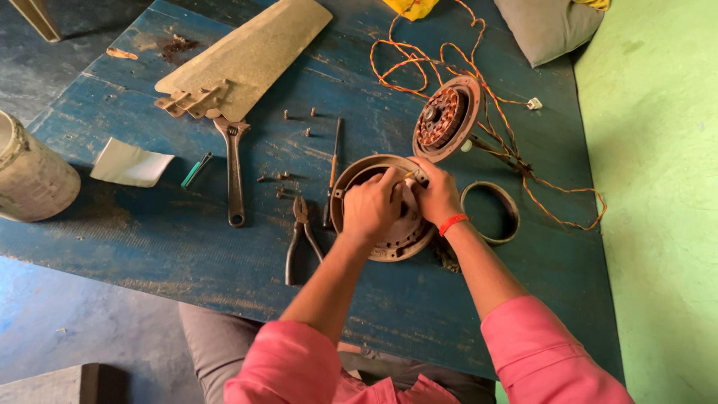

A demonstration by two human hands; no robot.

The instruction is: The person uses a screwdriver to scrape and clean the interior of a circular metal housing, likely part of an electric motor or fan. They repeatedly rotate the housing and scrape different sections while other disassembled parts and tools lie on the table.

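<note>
Wrench (234, 168): lies flat, well left of the round motor case — close for grabbing.
Pliers (301, 238): just left of the case.
Left hand (372, 209): fingers curled on the round motor case (389, 247), steadying it.
Right hand (436, 196): fingertips pinched together over its middle — holding what, cannot tell.
Metal ring (490, 212): just right of the case.

The bench (187, 247) is blue, its paint worn and scratched to darker streaks; the round motor housing (389, 243) under the hands is rusty brown; the stator (446, 117) beside it shows copper-red windings in a brown rim; the wires (449, 60) are twisted orange and yellow; the fan blade (254, 52) is dull tan; the wrench (234, 172) and pliers (301, 239) are dark grey; the sleeves (538, 352) are pink; a wristband (453, 222) is orange-red; the floor (658, 187) at right is pale green.
</note>
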